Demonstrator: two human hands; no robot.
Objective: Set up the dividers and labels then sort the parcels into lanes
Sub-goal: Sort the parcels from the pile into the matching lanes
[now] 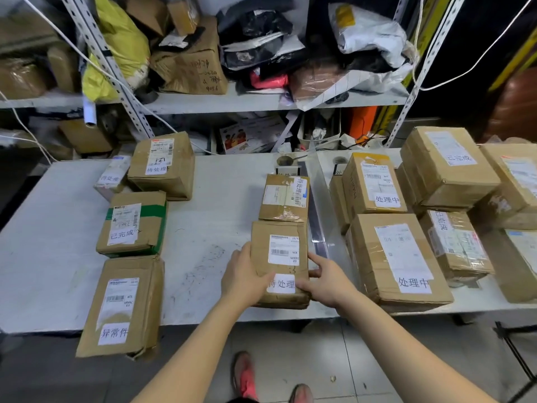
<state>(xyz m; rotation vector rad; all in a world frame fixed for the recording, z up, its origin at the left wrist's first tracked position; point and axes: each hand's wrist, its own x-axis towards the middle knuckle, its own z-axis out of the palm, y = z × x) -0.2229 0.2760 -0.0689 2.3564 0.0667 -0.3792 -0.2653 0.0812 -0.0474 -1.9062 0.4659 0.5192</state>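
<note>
White table (209, 199) w/ labelled cardboard parcels (132, 223), clear divider (318, 205) btwn lanes

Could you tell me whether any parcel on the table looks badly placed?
Yes: the 异常件 parcel at the near left hangs over the table edge, so it might tip. Both hands grip a 待处理 parcel.

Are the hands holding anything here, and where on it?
Yes: both hands grip the near 待处理 parcel resting on the table, left hand on its left edge, right hand on its right near corner.
</note>
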